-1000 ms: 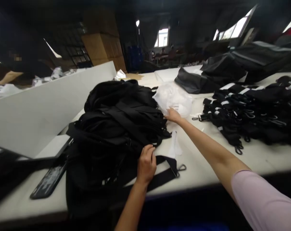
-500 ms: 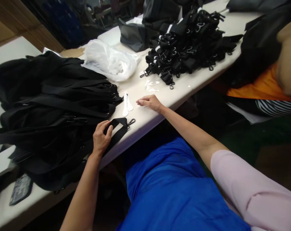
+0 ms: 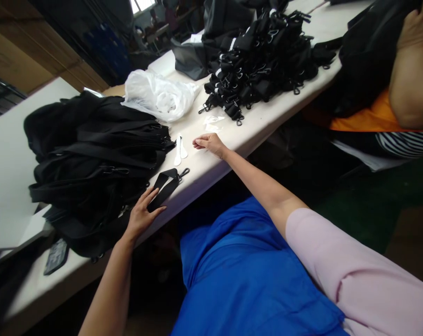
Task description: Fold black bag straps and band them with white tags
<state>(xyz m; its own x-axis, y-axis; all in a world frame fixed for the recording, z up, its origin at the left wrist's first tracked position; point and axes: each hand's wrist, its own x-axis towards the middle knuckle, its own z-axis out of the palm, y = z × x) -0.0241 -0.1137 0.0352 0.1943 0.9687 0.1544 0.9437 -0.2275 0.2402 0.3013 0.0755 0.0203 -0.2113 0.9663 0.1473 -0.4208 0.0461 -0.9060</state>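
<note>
My left hand lies at the table's front edge, its fingers spread over the near end of a black webbing strap. The strap forms a loop, and its metal snap hook points to the right. Just above the table is my right hand, its fingers pinched together. Whatever they may hold is too small to make out. Two white tag-like strips lie left of that hand. A large heap of black straps is beside my left hand.
A second pile of black straps with hooks covers the back right. A white plastic bag and small clear plastic pieces lie on the table. A phone rests at the left. Another person's arm is on the right.
My left hand has spread its fingers and slid back along the strap toward me. The right hand stays pinched in nearly the same place. The camera view has shifted slightly.
</note>
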